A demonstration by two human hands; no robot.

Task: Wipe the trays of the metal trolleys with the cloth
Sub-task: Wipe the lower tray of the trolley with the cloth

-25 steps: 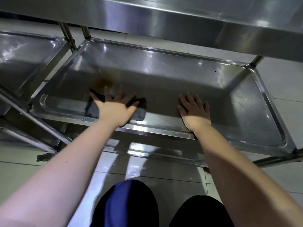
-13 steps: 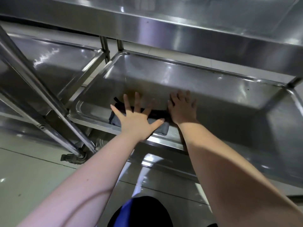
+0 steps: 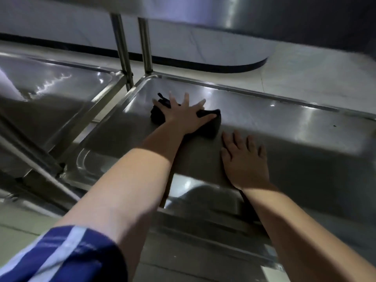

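A shiny steel trolley tray [image 3: 284, 121] fills the middle of the view, under an upper shelf. A dark cloth [image 3: 211, 125] lies on the tray near its far left corner. My left hand [image 3: 183, 115] presses flat on the cloth with fingers spread wide. My right hand [image 3: 244, 159] rests flat on the bare tray surface nearer the front edge, just right of the cloth and apart from it. Part of the cloth is hidden under my left palm.
A second trolley's tray [image 3: 57, 92] sits to the left, separated by two upright posts [image 3: 134, 47]. A slanted frame bar [image 3: 30, 151] crosses the lower left. The upper shelf [image 3: 264, 11] overhangs the tray. Tiled floor [image 3: 305, 74] lies beyond.
My left hand has pushed the cloth from the tray's front edge toward the far left corner. My right hand stayed near the front, and the view moved closer and lower.
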